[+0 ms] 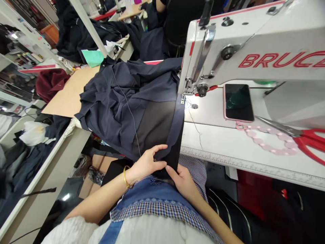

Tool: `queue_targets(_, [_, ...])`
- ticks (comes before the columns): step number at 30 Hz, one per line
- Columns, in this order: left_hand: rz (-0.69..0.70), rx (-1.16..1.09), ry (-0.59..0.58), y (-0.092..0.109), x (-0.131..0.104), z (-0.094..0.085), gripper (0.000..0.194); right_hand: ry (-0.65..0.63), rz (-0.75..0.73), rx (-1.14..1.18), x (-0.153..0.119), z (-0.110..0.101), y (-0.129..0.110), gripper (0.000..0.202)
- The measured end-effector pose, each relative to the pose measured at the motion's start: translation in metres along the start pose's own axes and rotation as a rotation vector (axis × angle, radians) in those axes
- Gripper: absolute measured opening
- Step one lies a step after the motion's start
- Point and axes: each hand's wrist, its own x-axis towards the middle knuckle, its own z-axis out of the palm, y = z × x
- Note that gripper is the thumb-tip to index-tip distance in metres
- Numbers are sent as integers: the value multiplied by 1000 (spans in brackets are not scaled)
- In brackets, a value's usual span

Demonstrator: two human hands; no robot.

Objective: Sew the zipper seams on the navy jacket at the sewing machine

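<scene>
Dark navy fabric [119, 101] with a black panel [157, 122] lies spread left of the sewing machine [228, 51], its right edge at the presser foot [182, 99]. Down at the near end of that edge, close to my body, my left hand [149, 162] rests with thumb and index finger apart, the fabric edge between them; its other fingers are hidden under the cloth. Touching the left thumb's tip, my right hand [181, 178] pinches the black edge of the fabric, thumb on top and fingers beneath. A thin cord runs across the navy fabric.
On the white machine bed [208, 135] lie a phone [238, 101], a pink bead strap [271, 135] and red-handled scissors [309, 144]. Brown board [66, 91] and maroon cloth [50, 83] are at the left. A person in black [180, 23] sits beyond the fabric.
</scene>
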Motion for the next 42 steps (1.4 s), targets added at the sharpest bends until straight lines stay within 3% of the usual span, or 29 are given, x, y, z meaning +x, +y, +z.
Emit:
queue_targets(4, [340,548,207,1,-12,-6,29,-24,-59,-144,-7,3,-19,31])
queue_targets(8, [581,758,316,13,-25,-7,25,-87,-76,-165,-9,5,-33,25])
queue_targets(13, [713,840,218,30,-30,-5,21,-116,-94,-157,-9,5,-44,28])
queue_targets(18, [810,900,100,33,-26,-13,20,-185,-31,-130,-9,-4,-55,25])
queue_targets(23, [889,977,-114,35,-24,-25,43,-310,73,-12,-7,-12,-63,15])
queue_targets(25, [904,1025,-110,35,-23,-27,36,-314,52,-29,-7,-12,-63,18])
queue_targets(28, [923,1039,-56,32,-22,-27,24,-281,-88,-222,-6,-13,-60,24])
queue_targets(33, [897,958,-123,26,-15,-20,24,227,-617,-852,1,-30,-50,22])
queue_targets(34, [891,943,-143,26,-13,-18,24,246,-705,-938,3,-34,-49,25])
queue_targets(37, [890,911,-219,29,-7,-15,23,138,-875,-1055,8,-40,-44,29])
queue_targets(40, [854,890,-377,34,7,-20,26,113,-911,-1041,9,-41,-35,30])
queue_targets(42, [819,886,-415,35,28,-28,37,107,-898,-1008,10,-41,-27,32])
